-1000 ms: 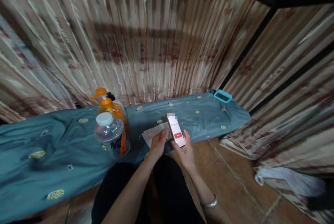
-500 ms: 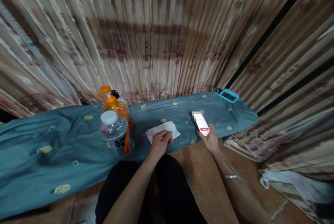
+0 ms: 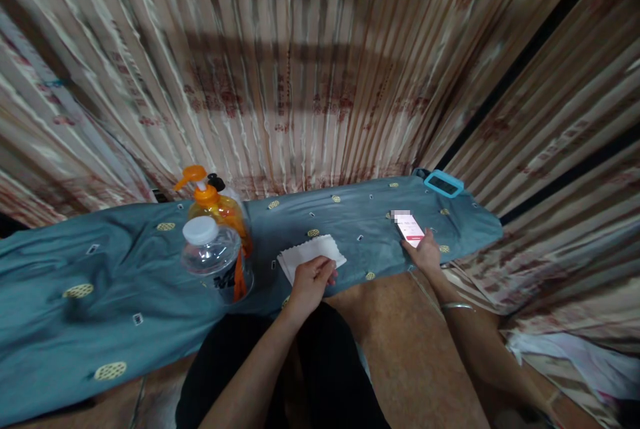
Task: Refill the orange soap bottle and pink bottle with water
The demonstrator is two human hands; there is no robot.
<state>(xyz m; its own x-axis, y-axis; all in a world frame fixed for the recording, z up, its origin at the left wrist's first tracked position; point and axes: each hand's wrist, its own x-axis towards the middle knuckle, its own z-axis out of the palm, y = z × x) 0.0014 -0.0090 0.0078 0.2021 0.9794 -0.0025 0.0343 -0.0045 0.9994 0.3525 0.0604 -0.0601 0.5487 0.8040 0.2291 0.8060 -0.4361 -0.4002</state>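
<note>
the left hand (image 3: 309, 282) pinches the near edge of a white cloth (image 3: 311, 255) lying on the blue-covered bench (image 3: 125, 269); the right hand (image 3: 425, 254) rests on a lit phone (image 3: 410, 228) lying on the bench, well right of the cloth, with a clear bottle (image 3: 213, 259) and an orange pump bottle (image 3: 217, 205) to the left

Left hand (image 3: 309, 280): forearm enters from the lower centre and runs up and slightly right. The hand is palm down, fingers curled inward with the fingertips drawn together near the thumb. Right hand (image 3: 426, 254): arm reaches out from the lower right, extended well away from the left. A metal bangle (image 3: 457, 306) sits on the wrist. Fingers are loosely closed, thumb forward. Whether the grip is firm cannot be judged. The two hands are well apart. Both forearms are bare.
</note>
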